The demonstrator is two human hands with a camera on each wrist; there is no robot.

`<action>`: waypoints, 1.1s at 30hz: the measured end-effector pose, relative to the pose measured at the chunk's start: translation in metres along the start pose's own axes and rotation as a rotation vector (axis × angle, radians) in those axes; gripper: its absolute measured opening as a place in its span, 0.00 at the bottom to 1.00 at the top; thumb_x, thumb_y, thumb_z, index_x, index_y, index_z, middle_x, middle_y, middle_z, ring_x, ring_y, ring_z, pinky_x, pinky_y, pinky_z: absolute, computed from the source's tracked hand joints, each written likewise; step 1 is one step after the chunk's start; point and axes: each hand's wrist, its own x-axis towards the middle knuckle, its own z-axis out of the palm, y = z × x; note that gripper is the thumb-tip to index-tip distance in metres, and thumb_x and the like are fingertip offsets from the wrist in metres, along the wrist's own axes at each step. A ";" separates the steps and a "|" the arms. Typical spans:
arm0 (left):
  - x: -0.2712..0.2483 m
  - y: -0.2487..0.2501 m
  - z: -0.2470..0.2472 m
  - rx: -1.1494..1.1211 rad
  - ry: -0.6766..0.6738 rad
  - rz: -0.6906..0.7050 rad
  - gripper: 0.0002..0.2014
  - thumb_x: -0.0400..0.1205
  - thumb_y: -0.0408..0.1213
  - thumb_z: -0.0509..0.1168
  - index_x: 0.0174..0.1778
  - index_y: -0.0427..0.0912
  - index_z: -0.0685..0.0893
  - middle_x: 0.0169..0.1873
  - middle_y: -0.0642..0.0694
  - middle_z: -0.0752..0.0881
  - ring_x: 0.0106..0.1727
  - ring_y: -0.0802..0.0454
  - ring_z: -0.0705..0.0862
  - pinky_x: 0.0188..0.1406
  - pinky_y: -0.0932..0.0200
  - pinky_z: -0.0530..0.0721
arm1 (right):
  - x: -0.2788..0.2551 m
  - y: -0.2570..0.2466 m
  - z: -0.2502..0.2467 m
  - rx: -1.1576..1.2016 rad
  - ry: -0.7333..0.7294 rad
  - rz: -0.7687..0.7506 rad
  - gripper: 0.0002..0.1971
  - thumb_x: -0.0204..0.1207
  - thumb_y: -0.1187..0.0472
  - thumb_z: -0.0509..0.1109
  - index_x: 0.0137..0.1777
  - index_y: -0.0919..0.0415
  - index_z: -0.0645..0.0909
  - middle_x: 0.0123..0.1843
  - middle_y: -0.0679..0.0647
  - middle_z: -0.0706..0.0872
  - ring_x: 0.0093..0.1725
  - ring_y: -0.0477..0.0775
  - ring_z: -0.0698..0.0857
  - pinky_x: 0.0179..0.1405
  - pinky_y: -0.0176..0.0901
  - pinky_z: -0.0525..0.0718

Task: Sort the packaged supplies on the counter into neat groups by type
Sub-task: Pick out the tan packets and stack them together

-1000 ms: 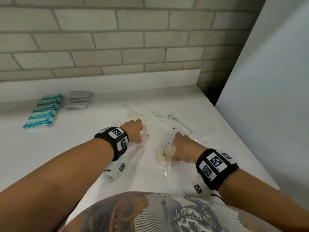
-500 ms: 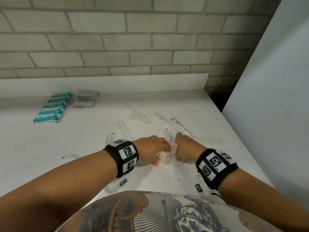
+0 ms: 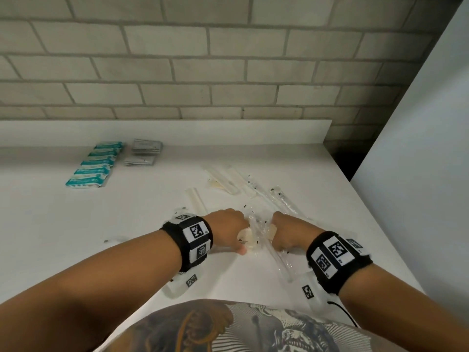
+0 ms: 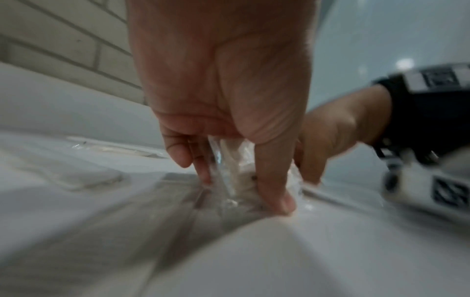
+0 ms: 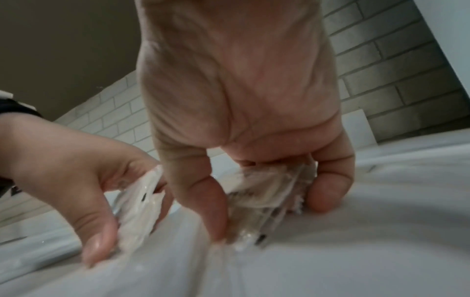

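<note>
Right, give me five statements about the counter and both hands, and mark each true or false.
1. The teal packets lie in a row at the far left of the counter. True.
2. The grey sachets sit to the left of the teal packets. False: they sit to their right.
3. The left hand rests flat and holds nothing. False: its fingers pinch a clear-wrapped pack.
4. The right hand grips clear-wrapped packs too. True.
5. The long clear tubes past the hands are stacked upright against the wall. False: they lie loose on the counter.
</note>
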 end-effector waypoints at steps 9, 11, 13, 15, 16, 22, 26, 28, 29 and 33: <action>0.032 -0.072 -0.035 -0.080 0.107 -0.282 0.33 0.78 0.54 0.66 0.76 0.42 0.70 0.75 0.46 0.71 0.74 0.47 0.73 0.71 0.52 0.74 | 0.009 0.003 -0.006 -0.029 -0.047 -0.057 0.19 0.67 0.65 0.68 0.57 0.53 0.70 0.40 0.45 0.73 0.36 0.45 0.75 0.27 0.38 0.70; 0.038 -0.076 -0.035 -0.067 0.079 -0.260 0.35 0.79 0.53 0.65 0.79 0.42 0.66 0.79 0.46 0.66 0.78 0.48 0.69 0.74 0.54 0.69 | 0.011 0.003 -0.007 -0.041 -0.062 -0.059 0.18 0.66 0.64 0.69 0.54 0.52 0.67 0.40 0.45 0.73 0.36 0.45 0.75 0.27 0.38 0.70; 0.043 -0.074 -0.034 -0.046 0.090 -0.215 0.33 0.79 0.54 0.65 0.78 0.43 0.68 0.80 0.47 0.66 0.78 0.48 0.69 0.74 0.54 0.69 | 0.013 0.003 -0.009 -0.049 -0.078 -0.054 0.18 0.65 0.63 0.68 0.53 0.52 0.68 0.41 0.45 0.75 0.37 0.47 0.77 0.28 0.38 0.71; 0.049 -0.072 -0.032 -0.015 0.098 -0.174 0.30 0.79 0.54 0.64 0.74 0.42 0.73 0.78 0.47 0.68 0.76 0.46 0.70 0.73 0.52 0.71 | 0.015 0.003 -0.012 -0.050 -0.102 -0.047 0.21 0.65 0.63 0.68 0.59 0.53 0.71 0.46 0.47 0.78 0.42 0.50 0.80 0.30 0.37 0.74; 0.052 -0.070 -0.031 -0.004 0.097 -0.164 0.30 0.79 0.54 0.64 0.73 0.41 0.74 0.78 0.45 0.69 0.75 0.45 0.71 0.73 0.51 0.72 | 0.016 0.003 -0.013 -0.050 -0.115 -0.041 0.24 0.66 0.62 0.69 0.64 0.53 0.72 0.49 0.48 0.78 0.44 0.51 0.80 0.32 0.37 0.75; 0.064 -0.068 -0.025 -0.028 0.163 -0.331 0.29 0.79 0.54 0.64 0.73 0.45 0.73 0.69 0.39 0.70 0.70 0.38 0.70 0.68 0.47 0.73 | 0.020 0.001 -0.017 -0.046 -0.151 -0.016 0.36 0.68 0.61 0.71 0.78 0.52 0.66 0.66 0.51 0.78 0.54 0.53 0.80 0.42 0.39 0.81; 0.066 -0.065 -0.020 -0.198 0.201 -0.443 0.31 0.77 0.51 0.68 0.75 0.45 0.71 0.77 0.40 0.58 0.74 0.37 0.66 0.68 0.47 0.75 | 0.018 0.003 -0.015 -0.036 -0.121 -0.022 0.37 0.69 0.60 0.71 0.79 0.53 0.64 0.66 0.52 0.78 0.55 0.53 0.80 0.42 0.39 0.79; 0.067 -0.063 -0.022 -0.266 0.194 -0.460 0.31 0.76 0.48 0.71 0.73 0.43 0.71 0.75 0.40 0.59 0.71 0.37 0.71 0.65 0.49 0.78 | 0.017 0.003 -0.014 -0.029 -0.111 -0.022 0.36 0.69 0.60 0.71 0.79 0.54 0.64 0.61 0.50 0.78 0.53 0.53 0.81 0.40 0.39 0.79; 0.068 -0.061 -0.023 -0.299 0.180 -0.471 0.32 0.74 0.47 0.72 0.72 0.42 0.70 0.73 0.40 0.61 0.67 0.38 0.76 0.63 0.50 0.80 | 0.017 0.003 -0.014 -0.025 -0.105 -0.019 0.36 0.69 0.60 0.71 0.79 0.54 0.65 0.58 0.49 0.78 0.53 0.53 0.82 0.40 0.39 0.80; 0.065 -0.054 -0.025 -0.490 0.156 -0.591 0.43 0.68 0.42 0.79 0.73 0.42 0.63 0.68 0.40 0.61 0.58 0.39 0.82 0.54 0.53 0.85 | 0.016 0.002 -0.010 0.027 -0.017 -0.005 0.30 0.70 0.60 0.70 0.74 0.57 0.68 0.48 0.48 0.79 0.46 0.50 0.82 0.34 0.38 0.78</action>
